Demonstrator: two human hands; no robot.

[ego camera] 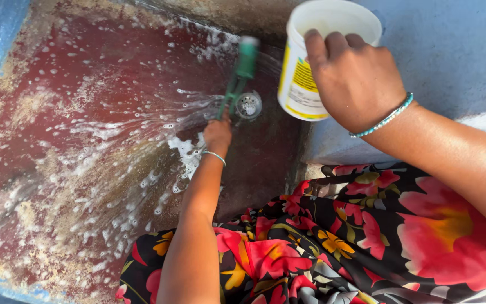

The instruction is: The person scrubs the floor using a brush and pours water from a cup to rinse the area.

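- Floral dress (333,247) nearest, hem just beside wet floor (74,141); splash from scrubbing likely to soak it.
- Right hand (355,79) clamped over tub (310,62) rim, fingers hooked inside; tub raised and tilted, wet grip could slip, dumping contents.
- Left hand (217,132) wrapped tight round green brush (237,79), head blurred beside drain (248,104); soapy handle might twist loose.
- Foam spread wide; slick footing probable.

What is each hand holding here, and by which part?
Left hand grips the green brush by its handle end; right hand holds the white bucket at its rim.
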